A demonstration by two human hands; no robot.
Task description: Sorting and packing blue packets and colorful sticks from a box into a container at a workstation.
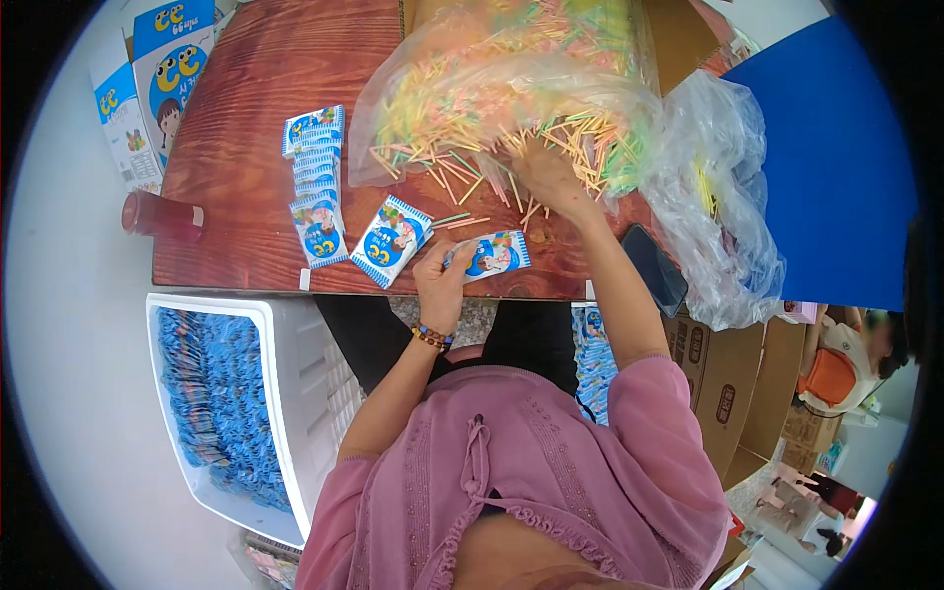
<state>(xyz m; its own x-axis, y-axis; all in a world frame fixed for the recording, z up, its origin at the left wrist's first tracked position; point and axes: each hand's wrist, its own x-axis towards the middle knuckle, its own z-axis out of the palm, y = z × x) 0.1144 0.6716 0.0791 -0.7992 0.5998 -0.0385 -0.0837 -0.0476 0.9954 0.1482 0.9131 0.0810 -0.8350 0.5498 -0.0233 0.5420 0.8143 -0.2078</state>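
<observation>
My left hand [440, 287] pinches one end of a small blue-and-white packet [500, 256] near the table's front edge. My right hand [553, 179] reaches to the mouth of a big clear plastic bag [521, 84], its fingers bent together among thin pastel sticks [590, 147]. The sticks are yellow, pink and green, and they partly hide the fingertips. A few loose sticks [454, 222] lie on the wood between my hands. Just left of my left hand rests another packet [389, 242], and farther left is an overlapping row of packets [317, 187].
A red-brown wooden table [236, 147] carries a dark phone [653, 267], a crumpled clear bag [716, 197] and a lying reddish jar [163, 215]. Below left, a white foam box [285, 413] holds many blue packets. Cardboard boxes [728, 393] stand lower right; a blue panel [831, 167] rises beside the table.
</observation>
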